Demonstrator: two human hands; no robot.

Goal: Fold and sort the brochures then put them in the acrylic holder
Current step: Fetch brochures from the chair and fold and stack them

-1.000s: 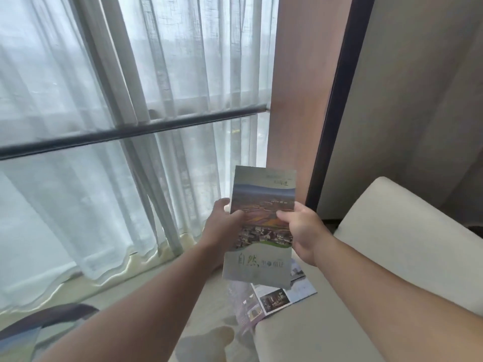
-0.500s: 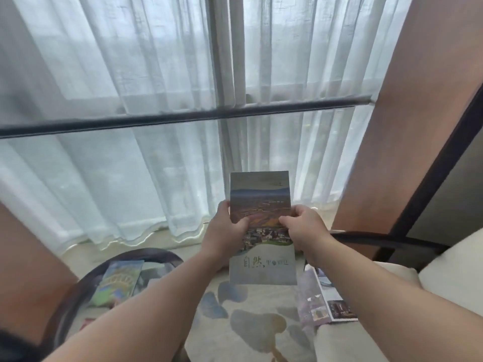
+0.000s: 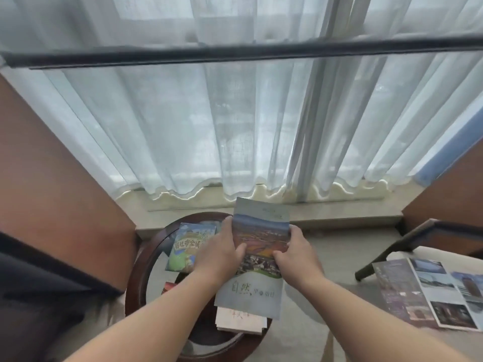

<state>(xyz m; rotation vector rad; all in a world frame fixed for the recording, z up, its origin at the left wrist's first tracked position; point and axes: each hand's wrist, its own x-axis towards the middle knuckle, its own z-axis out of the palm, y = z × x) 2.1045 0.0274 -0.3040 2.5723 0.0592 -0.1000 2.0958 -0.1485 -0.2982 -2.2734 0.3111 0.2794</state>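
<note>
Above the table (image 3: 134,267), two hands are holding a folded brochure (image 3: 252,292).
At its sides the left hand (image 3: 219,253) and right hand (image 3: 295,254) are pinching it; sorting seems to be going on, and next it is probably needing a tidy lowering beside the green brochure (image 3: 188,248).

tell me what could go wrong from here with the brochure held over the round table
1. The left hand and right hand pinch the brochure at its side edges; a squeeze could crease it.
2. The white stack lies near the rim of the round table; setting the brochure down might nudge it off.
3. No acrylic holder is clearly in view, so the brochure may land on the wrong pile.
</note>
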